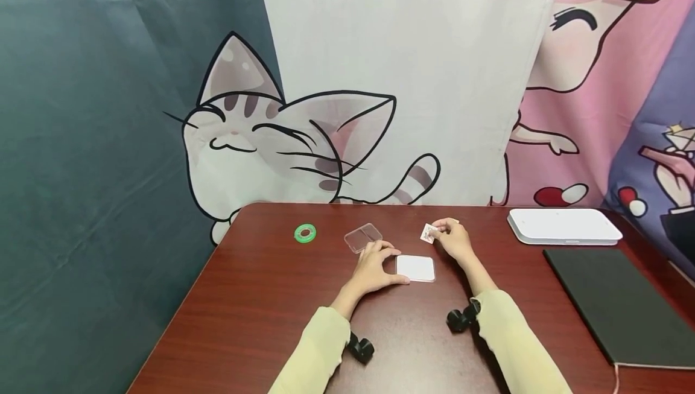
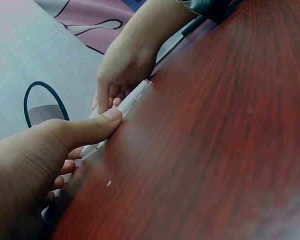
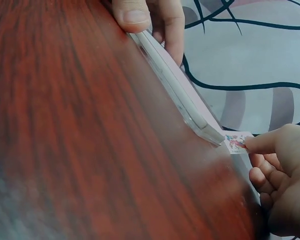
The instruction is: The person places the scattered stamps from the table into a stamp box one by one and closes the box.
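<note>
A shallow clear plastic case [image 1: 415, 268] with a white top surface lies flat on the table. My left hand [image 1: 373, 268] grips its left end, thumb at the front corner and fingers toward the back. In the right wrist view the case [image 3: 177, 90] is seen edge-on. Beyond its right back corner, my right hand [image 1: 452, 240] pinches a small white card [image 1: 428, 233] printed with a coloured figure. The card [image 3: 236, 142] shows its print in the right wrist view. Behind my left fingers lies a clear plastic lid [image 1: 361, 239], partly hidden by them.
A green ring-shaped roll [image 1: 305, 233] lies at the back left of the brown table [image 1: 260, 309]. On the right are a flat white box [image 1: 564, 227] and a large black notebook [image 1: 624, 303]. A cartoon-printed curtain [image 1: 434, 50] hangs behind the table's back edge.
</note>
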A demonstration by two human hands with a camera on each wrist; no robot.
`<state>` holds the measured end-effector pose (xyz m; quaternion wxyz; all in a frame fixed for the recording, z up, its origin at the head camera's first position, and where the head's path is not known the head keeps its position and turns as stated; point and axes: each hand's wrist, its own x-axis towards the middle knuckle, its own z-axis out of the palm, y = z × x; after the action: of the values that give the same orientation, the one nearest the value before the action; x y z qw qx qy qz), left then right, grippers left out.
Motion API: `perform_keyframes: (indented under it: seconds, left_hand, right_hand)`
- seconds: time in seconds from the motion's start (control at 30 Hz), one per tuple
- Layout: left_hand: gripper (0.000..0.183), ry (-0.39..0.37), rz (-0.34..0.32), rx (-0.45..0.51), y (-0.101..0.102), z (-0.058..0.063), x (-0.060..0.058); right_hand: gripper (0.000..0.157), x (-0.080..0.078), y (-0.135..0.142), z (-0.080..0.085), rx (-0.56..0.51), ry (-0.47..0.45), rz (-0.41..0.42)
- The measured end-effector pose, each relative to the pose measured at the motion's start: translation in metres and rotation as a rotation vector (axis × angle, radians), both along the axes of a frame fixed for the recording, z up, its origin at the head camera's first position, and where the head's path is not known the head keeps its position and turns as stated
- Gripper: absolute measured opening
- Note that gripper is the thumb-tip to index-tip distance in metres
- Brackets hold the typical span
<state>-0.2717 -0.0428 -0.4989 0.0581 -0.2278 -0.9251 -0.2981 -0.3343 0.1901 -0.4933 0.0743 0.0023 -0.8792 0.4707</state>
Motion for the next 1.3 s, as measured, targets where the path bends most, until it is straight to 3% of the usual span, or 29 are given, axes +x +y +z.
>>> perform_keyframes:
  seconds: [0.17,0.43,0.7,1.3]
  left_hand:
    - [0.062,-0.003,0.003,-0.004,0.000,0.000,0.000]
    - [0.062,-0.009,-0.003,0.002,0.001,0.002,0.002]
    - [0.063,-0.003,0.004,0.025,0.001,0.002,0.002]
    - [0.063,-0.005,0.005,0.003,0.001,0.001,0.003]
  right_hand:
    - [0.026,0.003,0.004,0.006,-0.095,-0.042,0.010]
    - [0.041,0.019,0.008,0.024,-0.310,-0.202,0.059]
    - [0.039,0.030,0.001,0.031,-0.214,-0.209,0.144]
    - [0.036,0.041,-0.012,0.017,-0.234,-0.266,0.317]
